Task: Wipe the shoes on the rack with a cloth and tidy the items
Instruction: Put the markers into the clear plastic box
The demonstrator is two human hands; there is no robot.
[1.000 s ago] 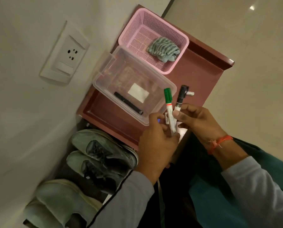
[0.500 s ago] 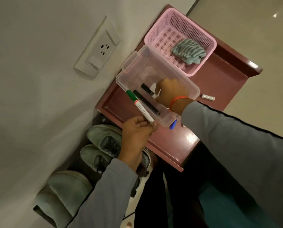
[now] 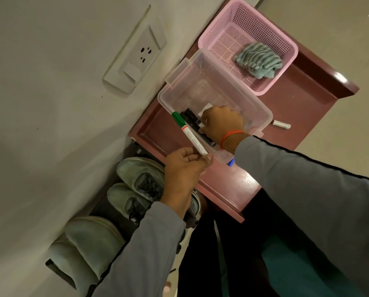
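The left hand (image 3: 185,168) pinches the white end of a green-capped marker (image 3: 189,136) between thumb and fingertips; the marker slants up toward 11 o'clock, its green cap over the near rim of the clear plastic box (image 3: 262,113). The right hand (image 3: 222,123) reaches down into that box, fingers curled onto a black marker (image 3: 193,120) lying on the box floor beside a white card (image 3: 206,108); whether the fingers actually grip it, I cannot tell. An orange band (image 3: 229,135) circles the right wrist, and both arms wear grey sleeves (image 3: 307,189).

The box sits on the reddish-brown top of the shoe rack (image 3: 303,108). At 1 o'clock from the box, touching it, stands a pink mesh basket (image 3: 222,24) with the striped grey-green cloth (image 3: 258,60) bunched in its right part. At 3 o'clock, just beside the box, a small silver piece (image 3: 282,124) lies on the rack top. A blue tip (image 3: 230,162) shows at the box's near corner, at 5 o'clock.

Below the rack top, at 7 o'clock, 2 grey lace-up shoes (image 3: 136,185) sit side by side on a lower shelf, and a pair of pale slippers (image 3: 87,243) lies farther toward 7 o'clock. A wall socket (image 3: 136,54) is on the wall at 10 o'clock.
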